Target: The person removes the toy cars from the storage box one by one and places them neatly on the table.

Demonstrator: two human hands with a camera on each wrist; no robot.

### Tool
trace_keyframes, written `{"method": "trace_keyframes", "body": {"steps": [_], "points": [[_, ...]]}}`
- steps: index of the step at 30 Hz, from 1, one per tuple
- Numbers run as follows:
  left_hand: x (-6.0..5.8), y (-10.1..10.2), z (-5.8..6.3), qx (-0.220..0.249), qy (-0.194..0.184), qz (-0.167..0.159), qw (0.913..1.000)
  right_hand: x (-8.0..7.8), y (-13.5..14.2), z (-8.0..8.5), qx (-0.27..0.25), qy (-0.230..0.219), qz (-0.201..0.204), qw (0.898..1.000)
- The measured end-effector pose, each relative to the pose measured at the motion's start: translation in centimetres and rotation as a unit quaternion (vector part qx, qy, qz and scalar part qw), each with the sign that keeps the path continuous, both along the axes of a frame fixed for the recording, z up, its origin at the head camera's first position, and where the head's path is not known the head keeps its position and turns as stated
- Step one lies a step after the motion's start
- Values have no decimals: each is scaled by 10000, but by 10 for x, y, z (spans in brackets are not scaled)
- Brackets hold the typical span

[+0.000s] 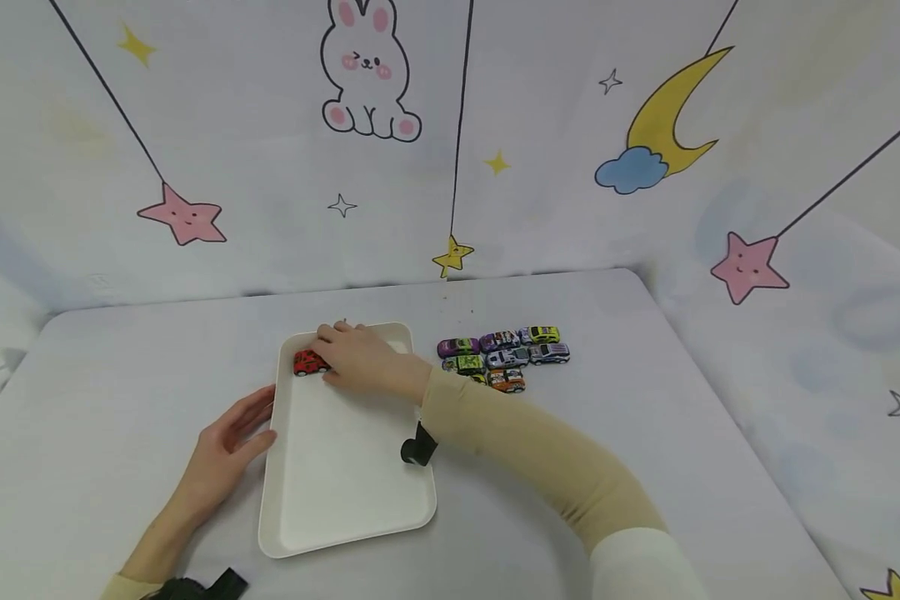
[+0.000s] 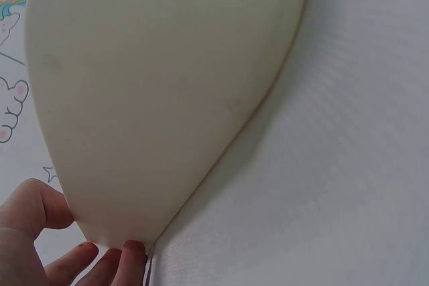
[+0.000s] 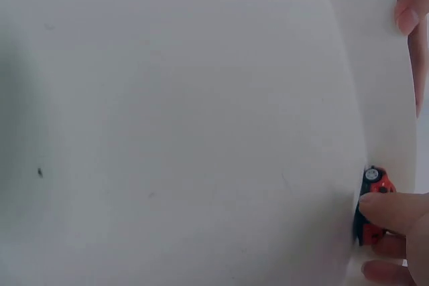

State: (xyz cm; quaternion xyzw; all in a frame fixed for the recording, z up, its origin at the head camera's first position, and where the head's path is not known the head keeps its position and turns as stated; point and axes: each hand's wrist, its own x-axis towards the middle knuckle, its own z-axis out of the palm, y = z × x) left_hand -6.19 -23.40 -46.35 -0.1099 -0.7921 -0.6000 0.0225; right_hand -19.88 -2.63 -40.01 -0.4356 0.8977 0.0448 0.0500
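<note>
A red toy car with black markings is at the far left corner of a white tray. My right hand reaches over the tray and holds this car between thumb and fingers. In the right wrist view, the thumb lies across the red toy car against the tray wall. My left hand rests along the outside of the tray's left side. In the left wrist view, the left hand touches the tray's outer wall with its thumb and fingertips.
Several colourful toy cars stand in close rows right of the tray, partly hidden by the right sleeve. A black wrist camera hangs over the tray's right rim. Behind the white table hangs a patterned cloth.
</note>
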Motion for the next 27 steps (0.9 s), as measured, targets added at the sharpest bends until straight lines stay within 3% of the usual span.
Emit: {"method": "trace_keyframes", "body": {"steps": [10, 22, 27], "points": [[0, -1, 0, -195, -61, 49, 9998, 2, -1, -9, -482, -5, -36, 9988], [-1, 0, 0, -233, -1, 65, 9997, 8, 26, 3, -323, -87, -291, 9990], [-1, 0, 0, -167, 29, 40, 9998, 11, 46, 8, -609, -45, -293, 9977]]}}
